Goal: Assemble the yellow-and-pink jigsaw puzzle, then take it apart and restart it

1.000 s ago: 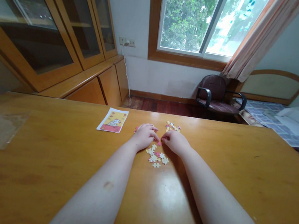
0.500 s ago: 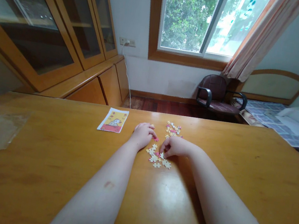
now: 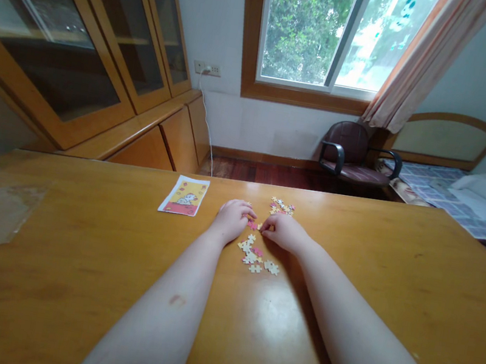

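Puzzle pieces (image 3: 250, 257) lie between, nearside of and beyond the hands; right hand (image 3: 284, 230) fingertips bunched at a yellow piece (image 3: 258, 227), left hand (image 3: 231, 218) loosely curved, both grips indeterminable.

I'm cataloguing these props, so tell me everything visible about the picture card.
The picture card is a thin, roughly rectangular sheet, paper-like, with a pale border. Its print shows a whitish cartoon figure on yellow, small reddish shapes above and a pinkish-red band below. It lies flat, face up, near the far edge of the table, left of the left hand; neither hand touches it.
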The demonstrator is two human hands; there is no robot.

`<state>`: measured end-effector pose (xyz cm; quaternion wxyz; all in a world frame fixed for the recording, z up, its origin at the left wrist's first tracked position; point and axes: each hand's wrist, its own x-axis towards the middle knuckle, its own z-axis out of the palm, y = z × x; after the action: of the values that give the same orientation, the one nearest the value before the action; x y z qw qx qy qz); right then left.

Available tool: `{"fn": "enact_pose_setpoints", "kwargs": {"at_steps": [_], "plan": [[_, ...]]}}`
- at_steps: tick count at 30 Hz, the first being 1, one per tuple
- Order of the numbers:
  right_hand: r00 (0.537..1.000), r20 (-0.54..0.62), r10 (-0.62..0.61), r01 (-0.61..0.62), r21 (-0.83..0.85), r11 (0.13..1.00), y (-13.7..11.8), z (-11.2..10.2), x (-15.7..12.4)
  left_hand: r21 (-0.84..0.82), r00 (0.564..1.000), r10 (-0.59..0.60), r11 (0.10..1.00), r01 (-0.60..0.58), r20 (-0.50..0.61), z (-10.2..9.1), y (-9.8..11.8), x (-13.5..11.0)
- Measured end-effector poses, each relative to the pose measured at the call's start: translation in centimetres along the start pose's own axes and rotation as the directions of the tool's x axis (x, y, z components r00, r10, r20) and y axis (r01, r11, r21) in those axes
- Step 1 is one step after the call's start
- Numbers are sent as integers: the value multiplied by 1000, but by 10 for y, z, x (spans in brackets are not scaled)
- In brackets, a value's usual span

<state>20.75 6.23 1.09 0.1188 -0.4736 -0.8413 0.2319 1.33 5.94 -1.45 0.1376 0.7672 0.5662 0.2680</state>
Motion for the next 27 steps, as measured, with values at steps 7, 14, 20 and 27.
{"fn": "enact_pose_setpoints", "kwargs": {"at_steps": [7, 14, 20, 27], "plan": [[987, 149, 59, -79, 131, 988, 3, -8, -2, 10, 992, 78, 997, -79, 98, -3, 10, -5], [837, 537, 104, -165, 66, 984, -6, -29, -15, 93, 998, -51, 994, 48, 36, -5, 8, -2], [820, 539, 194, -136, -146, 980, -31, -26, -17, 105, 998, -60, 993, 59, 0, -6, 7, -1], [871, 478, 110, -135, 19, 991, -23, -25, -16, 61, 999, -31, 998, 32, -29, -3, 4, 0]]}}
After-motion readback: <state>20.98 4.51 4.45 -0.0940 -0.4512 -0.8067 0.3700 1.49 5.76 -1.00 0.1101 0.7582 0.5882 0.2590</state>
